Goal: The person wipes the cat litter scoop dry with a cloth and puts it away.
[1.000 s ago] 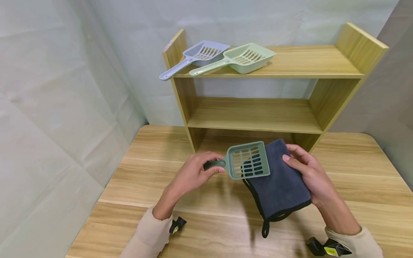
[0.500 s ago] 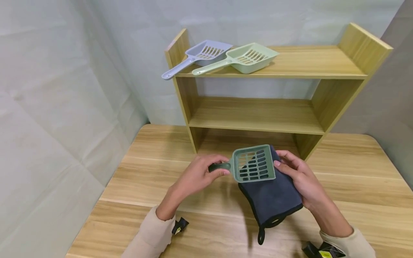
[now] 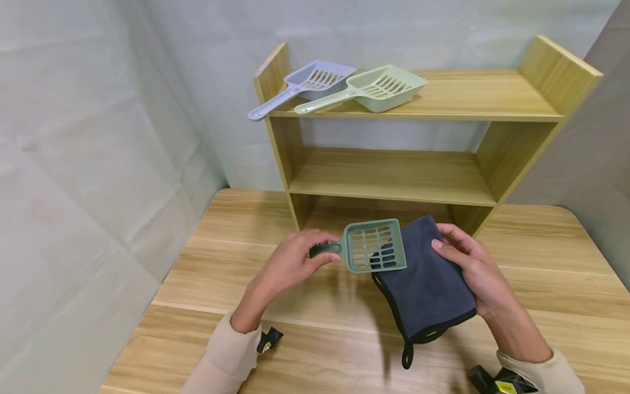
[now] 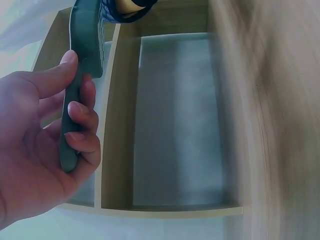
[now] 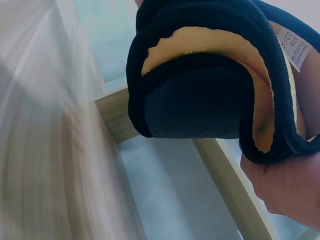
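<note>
My left hand (image 3: 295, 260) grips the handle of a dark green slotted litter scoop (image 3: 350, 246), its basket pointing right above the table. In the left wrist view the fingers curl round the scoop's handle (image 4: 71, 115). A folded dark grey cloth (image 3: 428, 290) with black edging and a hanging loop is held by my right hand (image 3: 474, 268), thumb on top and the other fingers partly hidden. The scoop's far end overlaps the cloth's left side in the head view; whether they touch I cannot tell. In the right wrist view the cloth (image 5: 195, 105) shows yellowish inner layers and a white label.
Behind the hands a wooden shelf unit (image 3: 394, 172) stands on the wood-grain table (image 3: 206, 273). On its top board lie a lavender scoop (image 3: 315, 79) and a light green scoop (image 3: 381, 90), handles jutting past the front edge. Pale fabric (image 3: 98, 137) hangs behind and at left.
The cloth went left under the scoop, then back right, so less of it lies behind the slots now than half a second ago. The scoop has shifted slightly left again.
</note>
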`<state>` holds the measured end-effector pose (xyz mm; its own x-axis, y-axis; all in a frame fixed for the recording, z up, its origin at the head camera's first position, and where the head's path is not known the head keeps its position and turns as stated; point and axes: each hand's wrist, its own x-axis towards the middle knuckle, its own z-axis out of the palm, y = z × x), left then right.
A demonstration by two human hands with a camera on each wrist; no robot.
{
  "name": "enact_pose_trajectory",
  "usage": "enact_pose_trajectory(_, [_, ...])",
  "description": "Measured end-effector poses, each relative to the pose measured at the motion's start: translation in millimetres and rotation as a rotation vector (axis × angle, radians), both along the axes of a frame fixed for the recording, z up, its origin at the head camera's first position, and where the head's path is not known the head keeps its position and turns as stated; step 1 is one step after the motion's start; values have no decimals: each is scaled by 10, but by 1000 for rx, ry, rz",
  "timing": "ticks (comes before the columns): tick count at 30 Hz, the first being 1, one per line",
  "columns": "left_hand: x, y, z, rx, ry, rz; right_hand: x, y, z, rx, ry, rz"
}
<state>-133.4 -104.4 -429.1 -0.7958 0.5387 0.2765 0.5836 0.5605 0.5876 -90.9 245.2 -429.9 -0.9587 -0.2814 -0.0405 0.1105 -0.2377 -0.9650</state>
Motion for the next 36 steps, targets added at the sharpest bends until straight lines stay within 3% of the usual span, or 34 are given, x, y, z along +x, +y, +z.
enact_pose_trajectory(6, [-1, -8, 1, 40, -28, -44, -3, -41, -20, -9, -4, 7])
enact_pose_trajectory(14, [16, 59, -36, 85, -39, -137, -8, -178, -131, -65, -6, 90])
enact_pose_trajectory(23, [24, 53, -25, 80, -89, -129, 1, -154, -108, -45, 4, 67])
enact_pose_trajectory(36, [1, -33, 21, 31, -52, -98, 5, 24, -4, -33, 37, 24])
